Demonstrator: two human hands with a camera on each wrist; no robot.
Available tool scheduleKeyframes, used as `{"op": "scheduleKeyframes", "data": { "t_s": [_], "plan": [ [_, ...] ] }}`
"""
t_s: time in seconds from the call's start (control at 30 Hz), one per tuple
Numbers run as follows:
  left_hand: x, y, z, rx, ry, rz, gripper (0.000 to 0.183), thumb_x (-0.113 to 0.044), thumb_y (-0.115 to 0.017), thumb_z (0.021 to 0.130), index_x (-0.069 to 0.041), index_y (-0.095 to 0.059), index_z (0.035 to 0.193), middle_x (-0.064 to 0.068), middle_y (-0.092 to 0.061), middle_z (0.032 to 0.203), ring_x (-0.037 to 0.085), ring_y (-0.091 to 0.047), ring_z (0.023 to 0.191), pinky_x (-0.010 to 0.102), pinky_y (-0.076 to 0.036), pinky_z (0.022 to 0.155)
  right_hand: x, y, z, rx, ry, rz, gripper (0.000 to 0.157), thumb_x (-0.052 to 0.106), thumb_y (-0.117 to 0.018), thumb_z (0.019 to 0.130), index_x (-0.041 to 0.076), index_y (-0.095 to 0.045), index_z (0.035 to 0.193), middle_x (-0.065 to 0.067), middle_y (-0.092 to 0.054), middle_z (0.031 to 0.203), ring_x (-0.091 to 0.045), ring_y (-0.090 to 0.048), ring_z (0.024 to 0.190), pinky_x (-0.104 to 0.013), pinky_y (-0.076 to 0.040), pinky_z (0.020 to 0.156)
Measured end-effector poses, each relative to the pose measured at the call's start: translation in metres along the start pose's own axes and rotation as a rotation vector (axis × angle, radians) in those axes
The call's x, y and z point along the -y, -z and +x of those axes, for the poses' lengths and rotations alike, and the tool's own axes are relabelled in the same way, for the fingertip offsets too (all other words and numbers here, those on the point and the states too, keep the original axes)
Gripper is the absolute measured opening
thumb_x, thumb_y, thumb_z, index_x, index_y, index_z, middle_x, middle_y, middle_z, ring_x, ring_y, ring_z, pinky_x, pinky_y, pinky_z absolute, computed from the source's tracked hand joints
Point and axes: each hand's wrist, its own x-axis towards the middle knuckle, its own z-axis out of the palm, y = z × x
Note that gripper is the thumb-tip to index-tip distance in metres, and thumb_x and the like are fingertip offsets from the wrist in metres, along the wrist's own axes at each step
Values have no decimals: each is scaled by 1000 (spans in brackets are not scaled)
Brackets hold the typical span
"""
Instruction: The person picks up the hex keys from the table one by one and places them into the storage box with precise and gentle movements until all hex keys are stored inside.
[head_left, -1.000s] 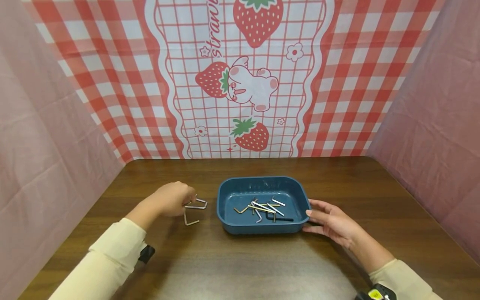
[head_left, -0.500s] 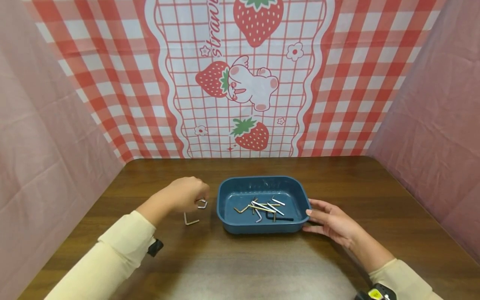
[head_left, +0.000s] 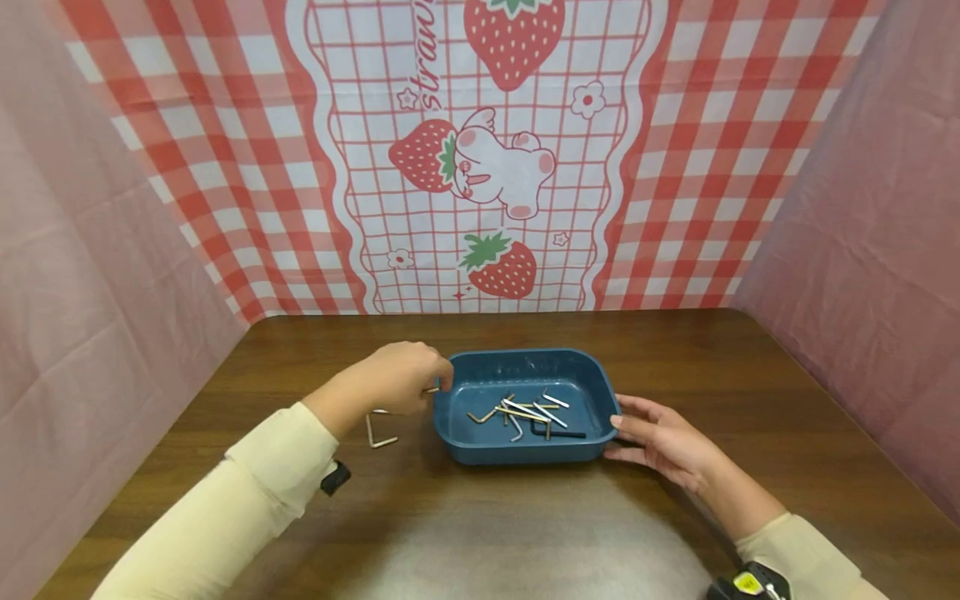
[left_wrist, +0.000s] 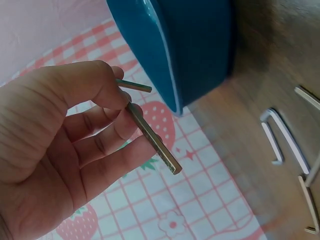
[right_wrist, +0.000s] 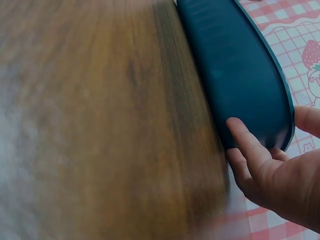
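Observation:
My left hand [head_left: 397, 379] is just over the left rim of a deep blue tray [head_left: 517, 454]. Between thumb and fingers it pinches a brass-coloured hex key [left_wrist: 155, 140], whose two ends stick out past the fingertips in the left wrist view. Inside the tray lie several loose hex keys, silver and brass, plus a black hex key [head_left: 562, 434]. At the tray's right end, my right hand [head_left: 663, 437] holds it, thumb at the rim and fingers against the outer wall. In the right wrist view, fingertips [right_wrist: 235, 125] touch that wall.
On the wooden table [head_left: 480, 525], left of the tray, lies an L-shaped brass hex key [head_left: 372, 435]. A silver hex key [left_wrist: 285, 135] is near it in the left wrist view. A strawberry-printed cloth [head_left: 585, 167] hangs behind the table, with pink cloth at both sides.
My left hand has moved right, from the hex keys on the table to the tray's left rim, carrying a hex key. The right hand stays at the tray's right end.

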Motion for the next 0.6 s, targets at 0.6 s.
{"op": "scheduleKeyframes", "data": {
  "t_s": [0.6],
  "plan": [
    [-21, 7, 44, 91, -58, 31, 32, 4, -65, 74, -17, -71, 97, -7, -58, 77, 11, -49, 70, 30, -46, 62, 0, 1, 2, -5, -11, 13, 73, 9, -53, 100, -12, -4, 149, -15, -52, 127, -26, -65, 99, -49, -51, 91]
  ]
}}
